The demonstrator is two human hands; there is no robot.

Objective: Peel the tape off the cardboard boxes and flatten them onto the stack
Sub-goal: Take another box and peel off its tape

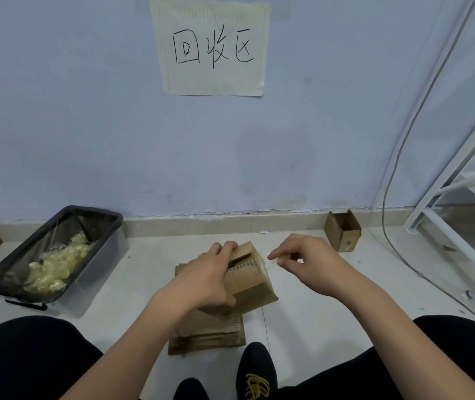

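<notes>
Two hands in my view: both bare, reaching forward over the floor.
Left hand (206, 280): I see it gripping the cardboard box (249, 277), fingers curled over the top flap edge, thumb along the near side.
Right hand (307, 262): thumb and forefinger pinched together just right of the box, on what looks like a thin clear strip of tape (266, 265); the strip is faint, so I cannot tell for certain.
Cardboard box: small, brown, tilted, held over the stack (208, 332); top flap partly lifted, corrugated edge showing.
Stack: flattened brown cardboard lying on the pale tiled floor (120, 284) between my knees, its far part hidden under the left hand and the box.
Second box (343, 230): small, open-topped, upright against the skirting at right, well apart from the hands.
Bin (57, 252): grey plastic tub with dark liner, at left by the wall, holding crumpled yellowish tape (57, 265).
Paper sign (210, 46): taped to the pale blue wall above, three handwritten characters.
White frame (458, 180): metal rack legs at far right.
Cable (403, 145): grey, hanging down the wall and trailing across the floor beside the frame.
Shoe (256, 370): dark with yellow laces, at the near edge of the stack.
Obstructions: my left forearm covers the middle of the stack; dark trouser knees fill both lower corners.
</notes>
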